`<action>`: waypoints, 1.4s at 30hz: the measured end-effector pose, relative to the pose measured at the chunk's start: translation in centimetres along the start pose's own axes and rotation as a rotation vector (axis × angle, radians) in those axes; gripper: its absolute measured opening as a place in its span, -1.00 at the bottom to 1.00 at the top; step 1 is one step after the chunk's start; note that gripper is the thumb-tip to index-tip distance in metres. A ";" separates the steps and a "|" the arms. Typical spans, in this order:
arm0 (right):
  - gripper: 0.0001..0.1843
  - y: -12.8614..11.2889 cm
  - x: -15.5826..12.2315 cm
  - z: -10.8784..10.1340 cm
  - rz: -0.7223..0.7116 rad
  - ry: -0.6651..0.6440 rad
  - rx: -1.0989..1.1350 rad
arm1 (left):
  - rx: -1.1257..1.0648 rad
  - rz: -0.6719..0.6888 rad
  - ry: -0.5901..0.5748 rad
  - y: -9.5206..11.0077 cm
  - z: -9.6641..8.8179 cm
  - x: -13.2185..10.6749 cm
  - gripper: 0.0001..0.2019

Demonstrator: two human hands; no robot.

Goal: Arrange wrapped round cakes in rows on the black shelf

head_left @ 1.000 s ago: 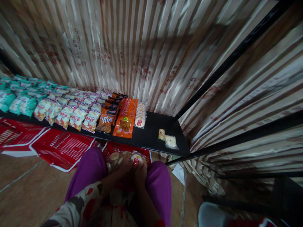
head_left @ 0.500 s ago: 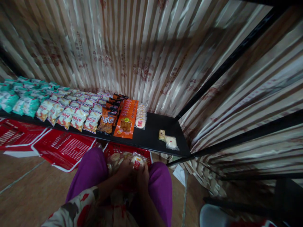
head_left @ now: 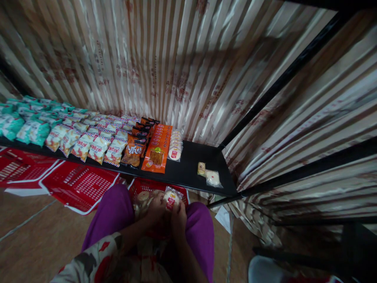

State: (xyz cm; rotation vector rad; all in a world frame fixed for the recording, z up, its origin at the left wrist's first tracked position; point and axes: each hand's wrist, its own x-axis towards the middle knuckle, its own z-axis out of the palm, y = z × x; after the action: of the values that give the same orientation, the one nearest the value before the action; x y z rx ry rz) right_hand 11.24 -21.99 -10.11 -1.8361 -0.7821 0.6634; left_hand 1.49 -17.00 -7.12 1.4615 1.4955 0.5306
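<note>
— What is unclear at my hands?
— Your left hand (head_left: 155, 207) and right hand (head_left: 178, 215) cover the lower part of the round packet (head_left: 171, 197); its label is too small to read. Your knees (head_left: 116, 206) hide most of the red basket (head_left: 180, 191).
— And on the shelf (head_left: 188, 169)?
— The teal packets (head_left: 8, 125) at its left end are cut by the picture's edge.

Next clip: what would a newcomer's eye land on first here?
The shiny striped curtain fills the upper picture, behind a black shelf lined on the left with bright snack packets. At the bottom centre, the left hand and right hand hold a clear-wrapped bun over a red basket, between purple-trousered knees.
</note>
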 end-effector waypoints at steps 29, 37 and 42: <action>-0.41 -1.2 3.4 -1.7 -0.080 0.015 -0.075 | -0.162 0.149 0.050 1.5 0.4 1.7 -0.86; -0.38 -2.5 3.9 -1.7 -0.014 -0.024 0.003 | -0.025 0.178 0.101 2.2 -0.1 2.1 -0.83; -0.40 -3.3 4.3 -1.6 0.018 -0.035 0.108 | 0.052 0.142 0.131 3.7 -0.9 1.9 -0.81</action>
State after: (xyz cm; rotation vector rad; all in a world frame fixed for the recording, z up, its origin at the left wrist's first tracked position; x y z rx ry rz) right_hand 14.49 -18.68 -6.88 -1.7391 -0.7394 0.7374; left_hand 3.04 -14.22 -4.27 1.6079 1.5240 0.6893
